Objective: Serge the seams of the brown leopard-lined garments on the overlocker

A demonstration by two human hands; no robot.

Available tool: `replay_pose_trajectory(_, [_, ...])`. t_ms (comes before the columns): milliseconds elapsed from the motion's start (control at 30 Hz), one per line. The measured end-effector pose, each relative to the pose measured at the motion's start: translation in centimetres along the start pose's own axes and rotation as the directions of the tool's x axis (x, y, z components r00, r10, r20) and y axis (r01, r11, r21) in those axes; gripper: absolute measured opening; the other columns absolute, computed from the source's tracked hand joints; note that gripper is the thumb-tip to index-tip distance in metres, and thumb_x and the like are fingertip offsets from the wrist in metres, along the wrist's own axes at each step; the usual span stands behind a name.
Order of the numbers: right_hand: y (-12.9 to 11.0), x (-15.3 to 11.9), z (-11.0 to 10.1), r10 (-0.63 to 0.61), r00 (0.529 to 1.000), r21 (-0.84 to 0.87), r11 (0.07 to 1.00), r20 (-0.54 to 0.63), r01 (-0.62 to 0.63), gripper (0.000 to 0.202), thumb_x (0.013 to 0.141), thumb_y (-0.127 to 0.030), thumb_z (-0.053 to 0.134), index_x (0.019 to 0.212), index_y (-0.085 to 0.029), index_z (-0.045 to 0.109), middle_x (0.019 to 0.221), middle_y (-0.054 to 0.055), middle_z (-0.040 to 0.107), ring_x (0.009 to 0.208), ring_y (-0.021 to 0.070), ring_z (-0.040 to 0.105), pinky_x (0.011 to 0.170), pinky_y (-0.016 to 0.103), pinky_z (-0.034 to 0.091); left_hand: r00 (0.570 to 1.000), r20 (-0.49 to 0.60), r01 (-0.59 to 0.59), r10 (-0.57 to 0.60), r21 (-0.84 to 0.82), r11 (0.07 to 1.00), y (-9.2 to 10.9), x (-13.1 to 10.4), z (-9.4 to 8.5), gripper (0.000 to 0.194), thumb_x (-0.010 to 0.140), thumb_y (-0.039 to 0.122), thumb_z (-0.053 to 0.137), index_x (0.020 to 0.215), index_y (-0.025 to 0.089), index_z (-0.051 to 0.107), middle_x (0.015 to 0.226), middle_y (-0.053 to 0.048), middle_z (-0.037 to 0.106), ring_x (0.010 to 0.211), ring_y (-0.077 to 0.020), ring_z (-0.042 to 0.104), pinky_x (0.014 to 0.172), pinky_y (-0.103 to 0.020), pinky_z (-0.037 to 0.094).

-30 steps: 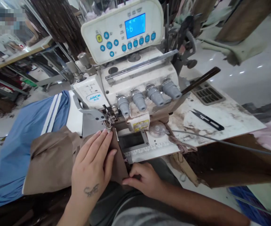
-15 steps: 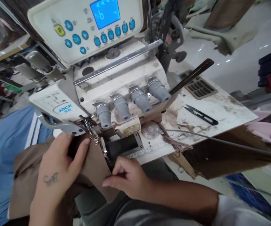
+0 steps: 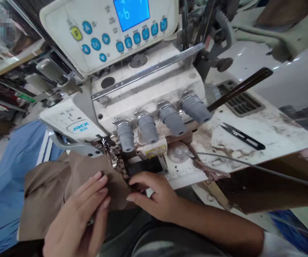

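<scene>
A piece of brown cloth (image 3: 88, 164) lies under the presser foot (image 3: 112, 159) of a white overlock sewing machine (image 3: 148, 85). My left hand (image 3: 81, 210) rests on the cloth in front of the needle area, its fingers stretched out and nearly side by side. At the cloth's right edge my right hand (image 3: 154, 196) grips the fabric between thumb and curled fingers, close to the machine's front plate. The fingertips of that hand are partly hidden. More of the brown cloth bunches up to the left of my left hand.
Black thread snips (image 3: 243, 137) lie on the white machine table (image 3: 285, 130), right of the machine. Blue cloth (image 3: 8, 171) with white stripes spreads at the left. A grey cable (image 3: 250, 166) runs across the right side, over a brown open box (image 3: 263, 189).
My left hand has drawn back from the presser foot towards me and flattened onto the cloth. My right hand stays at the cloth's edge. The camera view has shifted slightly.
</scene>
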State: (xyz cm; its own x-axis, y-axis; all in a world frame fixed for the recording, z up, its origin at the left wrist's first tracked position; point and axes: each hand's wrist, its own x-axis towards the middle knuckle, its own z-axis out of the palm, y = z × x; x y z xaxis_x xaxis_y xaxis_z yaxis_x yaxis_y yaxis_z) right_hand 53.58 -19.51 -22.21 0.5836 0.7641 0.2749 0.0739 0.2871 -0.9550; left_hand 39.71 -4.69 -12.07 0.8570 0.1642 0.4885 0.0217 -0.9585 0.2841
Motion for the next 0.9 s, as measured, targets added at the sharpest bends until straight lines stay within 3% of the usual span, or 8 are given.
replay_pose_trajectory(100, [0.0, -0.1, -0.4, -0.037, 0.994, -0.170, 0.984, 0.100, 0.054, 0.033, 0.100, -0.040, 0.075, 0.079, -0.020, 0.060, 0.071, -0.004, 0.058, 0.066, 0.0119, 0.054, 0.062, 0.024, 0.038, 0.999, -0.033, -0.043, 0.044, 0.033, 0.999, 0.8, -1.3, 0.5, 0.046, 0.082, -0.007, 0.075, 0.123, 0.013, 0.071, 0.132, -0.014, 0.074, 0.124, -0.0263, 0.071, 0.115, -0.042, 0.054])
replay_pose_trajectory(267, [-1.7, 0.4, 0.1, 0.037, 0.988, -0.178, 0.984, 0.152, -0.010, 0.051, 0.101, -0.030, 0.070, 0.063, -0.019, 0.038, 0.059, -0.008, 0.033, 0.054, 0.0073, 0.036, 0.054, 0.025, 0.024, 0.997, -0.058, 0.059, -0.057, 0.035, 0.998, 0.0, -1.1, 0.9, 0.039, 0.088, -0.002, 0.074, 0.123, 0.016, 0.072, 0.129, -0.010, 0.076, 0.124, -0.0215, 0.071, 0.117, -0.039, 0.052])
replay_pose_trajectory(367, [-2.5, 0.2, 0.6, -0.010, 0.987, -0.158, 0.987, 0.163, 0.036, 0.037, 0.101, -0.026, 0.068, 0.070, -0.019, 0.050, 0.061, -0.008, 0.038, 0.054, 0.0069, 0.038, 0.053, 0.023, 0.027, 0.994, -0.069, 0.087, -0.085, 0.034, 0.996, 0.0, -1.0, 0.8, 0.036, 0.091, 0.001, 0.073, 0.123, 0.018, 0.072, 0.128, -0.009, 0.076, 0.124, -0.0205, 0.070, 0.117, -0.039, 0.051])
replay_pose_trajectory(467, [-2.2, -0.7, 1.1, -0.015, 0.997, -0.134, 0.991, 0.073, 0.025, 0.007, 0.099, -0.026, 0.068, 0.097, -0.019, 0.070, 0.068, -0.007, 0.053, 0.056, 0.0084, 0.045, 0.054, 0.021, 0.033, 0.996, -0.051, 0.069, -0.068, 0.018, 0.997, 0.1, -1.1, 0.8, 0.034, 0.092, 0.002, 0.073, 0.123, 0.016, 0.072, 0.130, -0.012, 0.074, 0.126, -0.0224, 0.069, 0.117, -0.041, 0.051])
replay_pose_trajectory(533, [-1.7, -1.2, 1.4, 0.035, 0.999, -0.099, 0.994, -0.002, -0.035, 0.012, 0.099, -0.028, 0.070, 0.105, -0.019, 0.072, 0.073, -0.005, 0.059, 0.060, 0.0096, 0.050, 0.055, 0.020, 0.036, 0.998, -0.047, 0.043, -0.043, 0.002, 0.999, 0.2, -1.2, 0.8, 0.034, 0.092, 0.001, 0.073, 0.123, 0.015, 0.072, 0.130, -0.013, 0.074, 0.128, -0.0252, 0.067, 0.117, -0.045, 0.051])
replay_pose_trajectory(633, [-1.3, -1.2, 1.4, 0.118, 0.993, -0.070, 0.991, 0.021, -0.116, 0.024, 0.099, -0.034, 0.072, 0.081, -0.019, 0.065, 0.066, -0.006, 0.052, 0.058, 0.0091, 0.046, 0.054, 0.021, 0.033, 0.999, -0.051, 0.020, -0.020, -0.013, 1.000, 0.2, -1.2, 0.8, 0.035, 0.090, -0.001, 0.072, 0.122, 0.015, 0.072, 0.126, -0.013, 0.074, 0.128, -0.0280, 0.067, 0.117, -0.052, 0.051])
replay_pose_trajectory(767, [-2.3, -0.1, 1.1, 0.056, 0.995, -0.139, 0.989, 0.083, -0.044, 0.045, 0.102, -0.031, 0.066, 0.063, -0.019, 0.046, 0.059, -0.008, 0.035, 0.055, 0.0079, 0.035, 0.053, 0.024, 0.026, 0.999, -0.038, 0.038, -0.038, -0.002, 0.999, 0.4, -0.5, 0.4, 0.035, 0.092, 0.001, 0.071, 0.123, 0.017, 0.073, 0.129, -0.012, 0.073, 0.126, -0.0260, 0.067, 0.114, -0.047, 0.051])
replay_pose_trajectory(900, [-3.4, 0.6, 1.2, 0.012, 0.995, -0.090, 0.996, 0.098, -0.003, 0.026, 0.103, -0.027, 0.061, 0.080, -0.018, 0.068, 0.065, -0.007, 0.044, 0.057, 0.0078, 0.040, 0.054, 0.022, 0.031, 0.995, -0.037, 0.093, -0.094, -0.033, 0.995, 0.5, 0.4, 0.1, 0.029, 0.096, 0.007, 0.069, 0.122, 0.021, 0.073, 0.129, -0.009, 0.074, 0.125, -0.0229, 0.068, 0.113, -0.043, 0.050])
